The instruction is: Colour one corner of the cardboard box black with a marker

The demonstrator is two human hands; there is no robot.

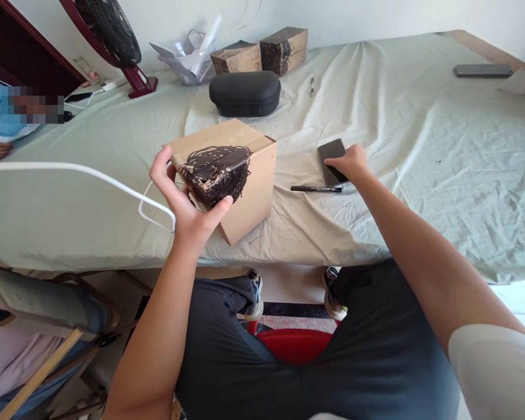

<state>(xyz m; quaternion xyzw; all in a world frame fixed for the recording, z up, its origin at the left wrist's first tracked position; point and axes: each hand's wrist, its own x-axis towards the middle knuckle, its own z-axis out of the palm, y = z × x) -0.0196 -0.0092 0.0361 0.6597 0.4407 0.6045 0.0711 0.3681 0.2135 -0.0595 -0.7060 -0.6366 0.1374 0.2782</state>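
Note:
A cardboard box (256,189) sits tilted near the front of the table, with dense black marker scribble (225,175) around one corner. My left hand (184,201) grips that corner, thumb on the near face and fingers spread around the far side. To the right, my right hand (353,162) holds the edge of a dark flat phone (332,153) lying on the cloth. Its thumb rests on top; the other fingers are mostly hidden. Just below the phone lies a black marker pen (315,189).
Behind the box are a black hard case (245,93), two scribbled cardboard boxes (284,49), a basket of papers (192,64) and a fan (109,35). A white cable (79,169) curves in from the left. Another person's arm (9,116) shows at the far left.

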